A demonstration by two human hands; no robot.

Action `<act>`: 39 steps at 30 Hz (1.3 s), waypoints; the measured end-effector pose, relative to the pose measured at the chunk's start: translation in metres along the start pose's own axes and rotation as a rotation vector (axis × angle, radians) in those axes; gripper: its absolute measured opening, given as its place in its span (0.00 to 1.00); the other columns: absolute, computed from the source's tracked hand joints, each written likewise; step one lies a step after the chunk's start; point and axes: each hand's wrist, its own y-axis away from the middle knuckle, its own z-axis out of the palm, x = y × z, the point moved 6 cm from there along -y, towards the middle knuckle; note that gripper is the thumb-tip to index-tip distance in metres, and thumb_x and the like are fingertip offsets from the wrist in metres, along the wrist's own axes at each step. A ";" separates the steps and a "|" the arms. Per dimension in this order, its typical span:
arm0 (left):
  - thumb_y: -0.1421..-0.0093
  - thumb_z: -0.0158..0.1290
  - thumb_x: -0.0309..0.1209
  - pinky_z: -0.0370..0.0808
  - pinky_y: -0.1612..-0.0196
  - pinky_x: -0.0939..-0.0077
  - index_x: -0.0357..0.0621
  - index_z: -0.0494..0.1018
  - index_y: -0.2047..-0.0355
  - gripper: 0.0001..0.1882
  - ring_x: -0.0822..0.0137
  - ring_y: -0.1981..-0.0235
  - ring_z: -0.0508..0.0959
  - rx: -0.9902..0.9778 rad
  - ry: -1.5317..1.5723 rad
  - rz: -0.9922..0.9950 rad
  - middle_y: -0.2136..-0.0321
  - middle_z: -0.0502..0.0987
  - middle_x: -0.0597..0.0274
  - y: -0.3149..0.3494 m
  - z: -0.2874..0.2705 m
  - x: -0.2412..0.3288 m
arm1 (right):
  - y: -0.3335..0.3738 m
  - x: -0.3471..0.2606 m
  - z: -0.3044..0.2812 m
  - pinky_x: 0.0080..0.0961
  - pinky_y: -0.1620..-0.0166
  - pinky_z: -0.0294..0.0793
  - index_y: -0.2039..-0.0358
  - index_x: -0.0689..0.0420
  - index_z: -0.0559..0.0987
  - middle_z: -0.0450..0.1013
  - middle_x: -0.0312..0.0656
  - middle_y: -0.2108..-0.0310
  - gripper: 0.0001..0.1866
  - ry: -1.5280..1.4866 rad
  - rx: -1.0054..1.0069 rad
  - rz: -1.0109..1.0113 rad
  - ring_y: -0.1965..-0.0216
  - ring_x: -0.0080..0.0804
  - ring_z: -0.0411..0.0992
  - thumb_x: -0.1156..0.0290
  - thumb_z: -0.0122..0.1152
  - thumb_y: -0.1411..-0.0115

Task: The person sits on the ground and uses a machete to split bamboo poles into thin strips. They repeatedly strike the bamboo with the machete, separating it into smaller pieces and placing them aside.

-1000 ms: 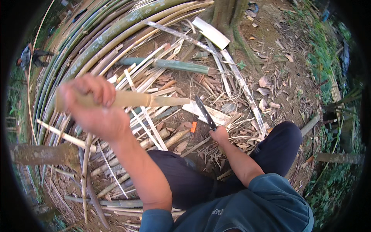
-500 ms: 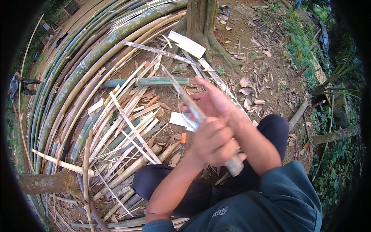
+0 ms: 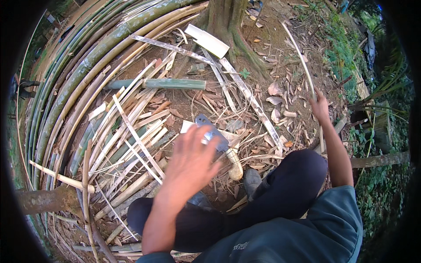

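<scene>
My right hand (image 3: pixel 320 108) is out to the right, its fingers closed round a long, thin, pale bamboo strip (image 3: pixel 302 59). The strip reaches away over the leaf litter, and its lower end shows below the hand. My left hand (image 3: pixel 189 164), with fingers spread, is over a broad grey knife blade (image 3: pixel 222 143) near my legs. Whether its fingertips touch the blade I cannot tell. The knife's pale, rounded handle (image 3: pixel 235 171) points toward me and is free of the hand. Part of the blade is hidden behind the fingers.
Split bamboo strips (image 3: pixel 136 127) lie piled on the left, with long bamboo poles (image 3: pixel 94 72) behind. A green bamboo piece (image 3: pixel 175 83) lies across them. Ahead stands a tree trunk (image 3: pixel 226 22) beside a pale split piece (image 3: pixel 206 40). My bent knee (image 3: pixel 302 168) is at the right.
My hands, close together before with a strip in them, have parted. The right has swung out to the right with the strip; the left has moved left, fingers spread, uncovering the knife.
</scene>
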 end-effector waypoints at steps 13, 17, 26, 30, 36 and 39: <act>0.56 0.65 0.24 0.61 0.40 0.49 0.42 0.69 0.50 0.31 0.41 0.42 0.61 -0.282 -0.134 -0.440 0.45 0.62 0.46 0.068 -0.026 -0.049 | 0.162 0.155 0.171 0.46 0.54 0.73 0.40 0.54 0.72 0.77 0.63 0.61 0.30 -0.024 -0.300 0.521 0.57 0.59 0.77 0.52 0.60 0.38; 0.58 0.67 0.23 0.62 0.42 0.48 0.41 0.69 0.51 0.32 0.41 0.44 0.62 -0.302 -0.148 -0.445 0.47 0.63 0.46 0.060 -0.020 -0.049 | 0.153 0.139 0.149 0.44 0.47 0.70 0.35 0.53 0.66 0.72 0.59 0.50 0.36 0.308 -0.223 0.579 0.48 0.57 0.71 0.49 0.61 0.39; 0.58 0.65 0.24 0.65 0.44 0.51 0.42 0.69 0.50 0.32 0.42 0.45 0.64 -0.380 -0.085 -0.349 0.48 0.64 0.47 0.049 -0.014 -0.048 | 0.190 0.036 0.198 0.44 0.49 0.69 0.45 0.58 0.71 0.70 0.51 0.54 0.30 0.069 -0.367 -0.006 0.51 0.51 0.69 0.57 0.67 0.43; 0.55 0.67 0.27 0.65 0.45 0.51 0.40 0.69 0.51 0.30 0.43 0.47 0.65 -0.397 -0.032 -0.344 0.49 0.64 0.47 0.050 -0.012 -0.050 | 0.197 0.015 0.213 0.42 0.45 0.69 0.45 0.54 0.71 0.70 0.48 0.52 0.33 0.074 -0.559 0.053 0.47 0.48 0.69 0.58 0.71 0.49; 0.52 0.65 0.30 0.64 0.43 0.54 0.40 0.69 0.50 0.29 0.44 0.46 0.65 -0.387 0.082 -0.372 0.49 0.64 0.47 0.062 -0.014 -0.051 | 0.188 0.026 0.219 0.48 0.53 0.75 0.52 0.59 0.75 0.76 0.57 0.59 0.24 -0.052 -0.551 0.216 0.59 0.57 0.76 0.64 0.65 0.49; 0.49 0.64 0.31 0.64 0.43 0.55 0.40 0.70 0.50 0.27 0.46 0.46 0.65 -0.413 0.133 -0.375 0.50 0.65 0.47 0.067 -0.009 -0.052 | 0.185 0.030 0.208 0.51 0.55 0.75 0.59 0.62 0.78 0.77 0.60 0.68 0.18 -0.086 -0.443 0.421 0.64 0.61 0.76 0.63 0.56 0.46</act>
